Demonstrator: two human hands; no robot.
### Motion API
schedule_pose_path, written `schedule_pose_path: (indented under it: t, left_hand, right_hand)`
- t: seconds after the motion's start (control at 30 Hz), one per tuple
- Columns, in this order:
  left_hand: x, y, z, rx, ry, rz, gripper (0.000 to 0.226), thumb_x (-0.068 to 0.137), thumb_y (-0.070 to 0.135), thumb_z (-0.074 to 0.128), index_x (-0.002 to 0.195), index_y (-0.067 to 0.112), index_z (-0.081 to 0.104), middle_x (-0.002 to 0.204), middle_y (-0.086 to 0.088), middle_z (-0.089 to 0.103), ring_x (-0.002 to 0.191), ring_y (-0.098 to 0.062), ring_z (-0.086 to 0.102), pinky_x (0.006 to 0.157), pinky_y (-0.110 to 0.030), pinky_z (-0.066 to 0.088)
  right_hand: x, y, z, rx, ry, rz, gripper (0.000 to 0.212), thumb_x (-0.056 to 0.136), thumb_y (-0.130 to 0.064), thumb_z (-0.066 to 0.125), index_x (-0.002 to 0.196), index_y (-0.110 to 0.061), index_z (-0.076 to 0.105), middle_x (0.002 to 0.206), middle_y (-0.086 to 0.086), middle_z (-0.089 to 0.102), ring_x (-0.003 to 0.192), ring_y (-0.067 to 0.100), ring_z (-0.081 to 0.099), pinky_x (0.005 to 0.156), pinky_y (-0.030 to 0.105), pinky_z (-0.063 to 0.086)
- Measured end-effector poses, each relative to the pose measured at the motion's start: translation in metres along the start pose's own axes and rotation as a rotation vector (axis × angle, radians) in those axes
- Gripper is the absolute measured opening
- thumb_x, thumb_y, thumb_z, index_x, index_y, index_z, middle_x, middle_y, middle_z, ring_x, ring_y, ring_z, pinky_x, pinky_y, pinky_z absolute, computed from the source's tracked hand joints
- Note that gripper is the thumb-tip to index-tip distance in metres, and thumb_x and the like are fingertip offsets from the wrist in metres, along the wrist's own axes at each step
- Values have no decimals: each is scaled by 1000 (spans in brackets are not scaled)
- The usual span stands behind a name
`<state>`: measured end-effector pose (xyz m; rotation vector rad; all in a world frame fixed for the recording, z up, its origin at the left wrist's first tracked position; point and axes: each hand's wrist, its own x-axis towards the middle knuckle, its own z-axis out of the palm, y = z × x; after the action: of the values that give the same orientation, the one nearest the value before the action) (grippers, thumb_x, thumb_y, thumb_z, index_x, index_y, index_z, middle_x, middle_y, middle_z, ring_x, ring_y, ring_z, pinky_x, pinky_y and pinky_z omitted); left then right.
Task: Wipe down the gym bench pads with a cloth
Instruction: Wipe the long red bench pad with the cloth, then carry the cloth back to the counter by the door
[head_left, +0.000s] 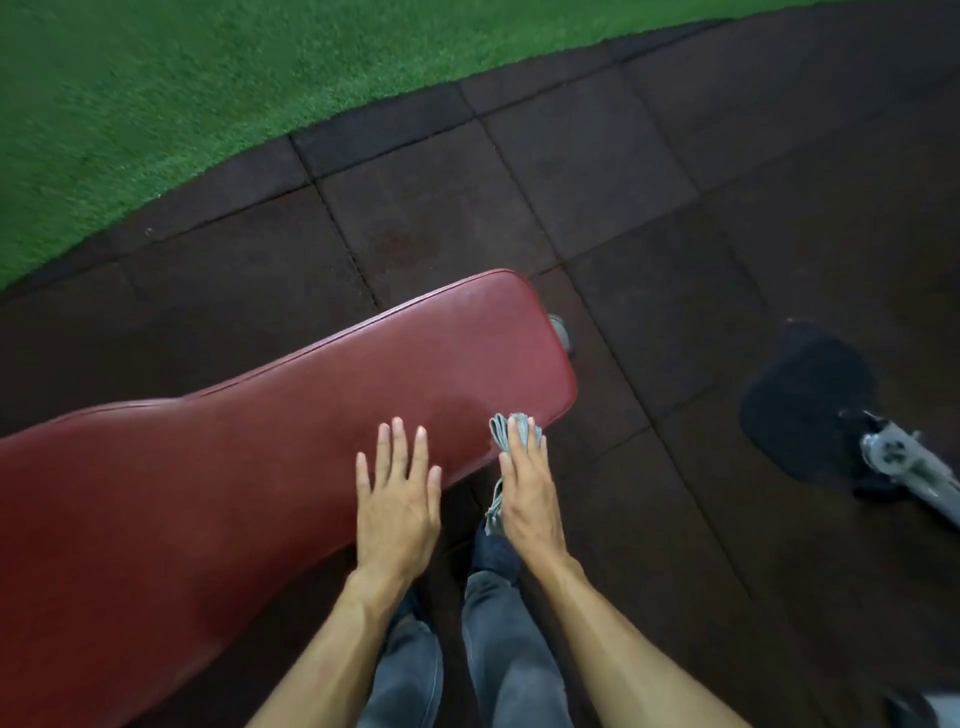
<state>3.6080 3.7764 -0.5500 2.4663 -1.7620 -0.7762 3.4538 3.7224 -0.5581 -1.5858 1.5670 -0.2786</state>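
A long dark-red bench pad (291, 447) runs from the lower left up to a rounded end near the centre. My left hand (397, 499) lies flat on the pad's near edge, fingers spread, holding nothing. My right hand (527, 493) presses a folded grey cloth (506, 428) against the pad's near edge close to its right end. Part of the cloth hangs down below my palm. A faint damp patch shows on the pad just beyond the cloth.
Dark rubber floor tiles (597, 182) surround the bench, with green turf (156, 78) beyond at the top left. A black pad on a grey metal frame (810, 405) stands at the right. My legs in grey jeans (498, 649) are below the hands.
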Motion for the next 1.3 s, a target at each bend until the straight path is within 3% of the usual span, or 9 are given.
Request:
schedule_pose_path:
  t: [0.17, 0.3, 0.47, 0.63, 0.77, 1.0, 1.3]
  left_hand:
    - [-77, 53, -63, 50, -215, 171, 66, 100, 46, 14, 150, 13, 41, 159, -14, 34, 150, -29, 29, 117, -50, 31]
    - [-98, 104, -108, 156, -397, 333, 55, 106, 41, 22, 155, 18, 28, 164, -8, 24, 154, -24, 17, 123, -42, 20]
    - [-95, 186, -128, 246, -400, 506, 45, 106, 40, 28, 145, 21, 42, 150, -1, 44, 142, -21, 38, 115, -37, 33]
    - [-70, 295, -120, 340, -419, 617, 40, 105, 39, 31, 134, 20, 51, 137, -1, 53, 131, -23, 49, 106, -39, 39]
    - [-52, 384, -115, 392, -480, 625, 38, 104, 37, 32, 129, 19, 53, 133, -5, 56, 127, -27, 51, 104, -42, 39]
    - [-6, 497, -117, 398, -451, 645, 36, 105, 37, 31, 126, 20, 54, 130, -4, 58, 125, -25, 53, 105, -40, 39]
    - [134, 632, -109, 393, -515, 676, 36, 104, 37, 34, 127, 20, 56, 131, -3, 59, 124, -27, 54, 101, -43, 41]
  right_hand:
    - [-98, -32, -60, 75, 95, 226, 50, 107, -18, 30, 156, -14, 18, 164, 0, 10, 153, 14, 0, 124, 28, 0]
    - [-152, -44, -116, 134, 174, 340, 50, 107, -20, 29, 156, -15, 17, 165, 3, 10, 153, 15, -1, 124, 27, 1]
    - [-177, -32, -184, 258, 299, 457, 50, 108, -24, 28, 157, -22, 18, 166, -2, 9, 153, 16, 0, 123, 30, 8]
    - [-159, 3, -258, 317, 351, 457, 49, 108, -25, 29, 155, -24, 21, 165, 0, 13, 153, 17, 2, 124, 35, 15]
    - [-138, 37, -323, 315, 325, 456, 48, 108, -26, 27, 155, -24, 23, 165, 3, 16, 153, 21, 6, 124, 34, 16]
    - [-82, 86, -430, 274, 333, 438, 47, 107, -21, 29, 154, -20, 27, 163, 6, 20, 153, 22, 11, 124, 32, 14]
    - [51, 139, -545, 313, 370, 461, 47, 107, -21, 30, 154, -16, 27, 164, 6, 19, 153, 21, 9, 122, 28, 10]
